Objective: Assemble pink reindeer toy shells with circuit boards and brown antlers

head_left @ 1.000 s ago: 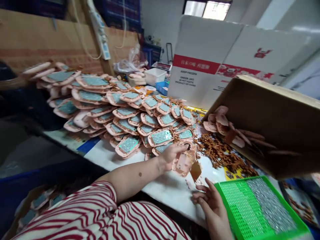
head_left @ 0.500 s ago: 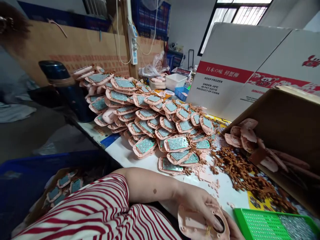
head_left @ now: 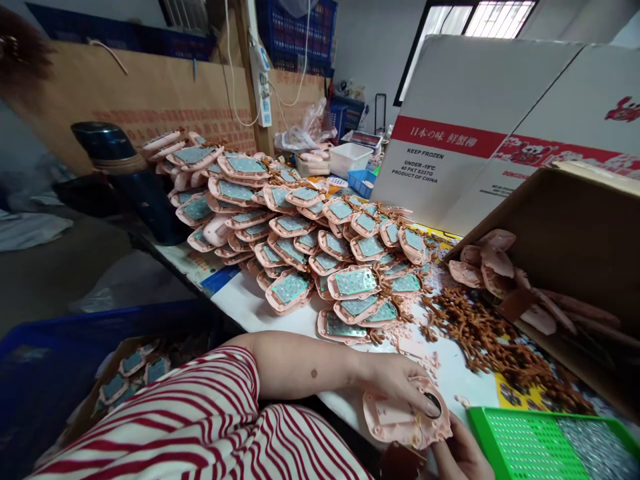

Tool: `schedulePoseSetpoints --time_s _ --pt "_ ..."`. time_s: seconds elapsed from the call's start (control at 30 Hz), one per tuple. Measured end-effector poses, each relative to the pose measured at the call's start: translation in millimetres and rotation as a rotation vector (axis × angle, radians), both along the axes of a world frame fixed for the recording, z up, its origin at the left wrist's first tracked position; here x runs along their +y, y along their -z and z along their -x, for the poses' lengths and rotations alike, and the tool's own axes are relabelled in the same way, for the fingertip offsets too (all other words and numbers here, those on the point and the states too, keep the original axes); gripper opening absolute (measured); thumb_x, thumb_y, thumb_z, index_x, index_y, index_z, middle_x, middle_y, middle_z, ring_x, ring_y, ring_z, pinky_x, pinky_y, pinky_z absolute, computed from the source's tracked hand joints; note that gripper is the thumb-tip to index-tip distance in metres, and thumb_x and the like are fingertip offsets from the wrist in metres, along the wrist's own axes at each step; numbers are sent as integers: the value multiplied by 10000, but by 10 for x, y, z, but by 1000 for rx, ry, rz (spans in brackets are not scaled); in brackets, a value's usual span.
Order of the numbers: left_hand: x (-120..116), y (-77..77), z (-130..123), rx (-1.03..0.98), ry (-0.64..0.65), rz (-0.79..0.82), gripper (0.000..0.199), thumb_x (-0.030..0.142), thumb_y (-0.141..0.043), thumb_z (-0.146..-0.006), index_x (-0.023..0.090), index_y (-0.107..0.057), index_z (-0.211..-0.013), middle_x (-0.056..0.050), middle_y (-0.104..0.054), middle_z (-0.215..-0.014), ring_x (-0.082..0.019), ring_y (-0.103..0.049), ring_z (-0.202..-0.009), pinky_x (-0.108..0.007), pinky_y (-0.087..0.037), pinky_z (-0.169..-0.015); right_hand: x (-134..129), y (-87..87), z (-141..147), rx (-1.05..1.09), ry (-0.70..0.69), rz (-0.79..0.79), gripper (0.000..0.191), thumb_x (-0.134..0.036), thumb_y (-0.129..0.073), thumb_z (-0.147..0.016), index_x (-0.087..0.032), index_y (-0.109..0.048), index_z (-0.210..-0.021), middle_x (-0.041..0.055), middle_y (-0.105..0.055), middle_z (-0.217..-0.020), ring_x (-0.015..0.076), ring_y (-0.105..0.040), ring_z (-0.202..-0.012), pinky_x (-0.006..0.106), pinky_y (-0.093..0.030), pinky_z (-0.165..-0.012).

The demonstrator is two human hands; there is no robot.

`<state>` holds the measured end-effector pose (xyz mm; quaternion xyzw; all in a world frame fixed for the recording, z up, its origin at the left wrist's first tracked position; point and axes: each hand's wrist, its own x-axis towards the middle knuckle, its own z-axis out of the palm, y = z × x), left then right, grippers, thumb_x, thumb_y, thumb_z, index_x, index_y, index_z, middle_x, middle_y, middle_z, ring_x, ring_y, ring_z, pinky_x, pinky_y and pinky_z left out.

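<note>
My left hand (head_left: 397, 383) is closed on a pink plastic shell (head_left: 395, 417), its thumb against a round black part (head_left: 432, 405) set in the shell. Thin yellowish wires run from there to the shell's lower edge. At that edge a brown flat piece (head_left: 401, 460) shows, partly cut off by the frame. My right hand (head_left: 463, 453) grips the shell's lower right edge; some of its fingers are hidden beneath. Beyond my left forearm lies a big heap of similar pink shells (head_left: 300, 233) fitted with greenish circuit boards.
A green tray (head_left: 525, 437) of small metal pieces sits at the right. Behind it lie brown branch-shaped parts (head_left: 465, 330) and a tilted carton (head_left: 575, 247) with pink shells. A dark blue flask (head_left: 145, 193) stands left; a blue crate (head_left: 45, 360) is below.
The shell has risen and tipped slightly in my hands, away from my body. The brown flat piece has come into view below it. My right hand has shifted down along its edge.
</note>
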<state>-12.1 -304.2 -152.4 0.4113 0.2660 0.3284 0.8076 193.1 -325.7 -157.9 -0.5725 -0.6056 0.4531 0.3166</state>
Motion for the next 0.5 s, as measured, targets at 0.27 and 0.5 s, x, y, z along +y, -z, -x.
schedulePoseSetpoints --time_s 0.27,0.5 --pt "-169 -112 9 18 -138 -97 538 584 -856 -566 130 -713 -817 -47 -692 -771 -143 -604 -675 -273 -479 -699 -163 -129 202 121 -72 -68 402 -463 -747 -730 -200 -743 -1034 112 -790 -1018 254 -743 -888 343 -618 -788" --pt "-205 -250 183 -4 -554 -164 339 373 -845 -684 139 -706 -887 -48 -709 -864 -156 -634 -808 -271 -470 -804 -336 -43 229 330 -207 -67 633 -518 -608 -889 -242 -428 -1430 99 -713 -1143 189 -698 -981 326 -587 -811"
